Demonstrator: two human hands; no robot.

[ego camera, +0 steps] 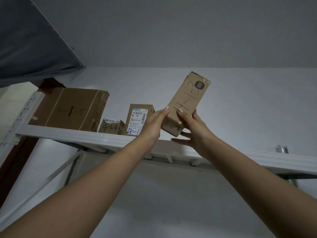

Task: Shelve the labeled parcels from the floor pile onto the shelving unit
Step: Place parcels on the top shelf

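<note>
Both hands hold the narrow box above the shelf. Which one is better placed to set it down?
Probably the right hand: its fingers reach under the narrow box, over bare shelf; the left hand only pinches its edge.

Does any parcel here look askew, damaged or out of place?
Nothing stands out. The large box, small box and labelled box sit upright on the shelf. Only the narrow parcel tilts, held by the left hand and right hand.

Four cardboard parcels (73,109) (112,126) (139,117) (187,98) — one white shelf (68,134) — two hands (152,127) (194,132).
</note>
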